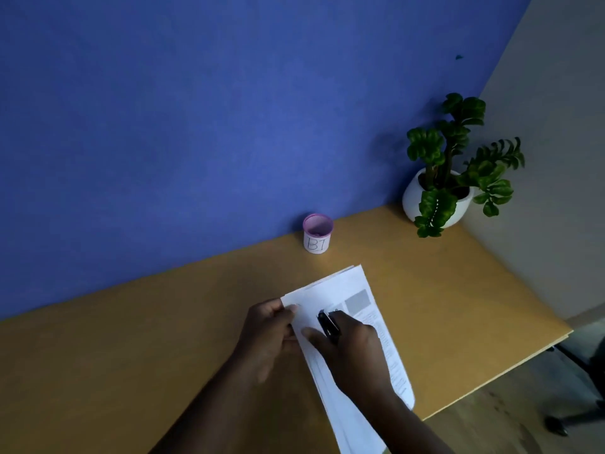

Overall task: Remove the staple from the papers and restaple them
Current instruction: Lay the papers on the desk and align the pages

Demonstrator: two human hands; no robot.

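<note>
**Papers pinned on the desk, stapler in the right hand**

One stack of papers lying flat on the yellow-brown desk, toward the near right part of the top. Long axis running from the far corner by the hands down toward the near edge of the view, slanted a little to the right as it comes nearer. Printed side up, with one grey block and columns of text along the right margin. Sheet edges slightly fanned at the far end; exact count of sheets impossible to tell.

Left hand closed on the far left corner of the stack, thumb on top and fingers curled under the edge. Staple itself too small to make out.

Right hand resting on top of the sheets, wrapped around one black stapler. Stapler body pointing away from the person and slightly left, nose toward the gripped corner, rear hidden in the palm. Thumb stretched out left across the paper.

One small white cup with a pink rim standing upright at the back of the desk against the blue wall, well apart from the papers. One potted plant in a round white pot at the far right corner.
</note>
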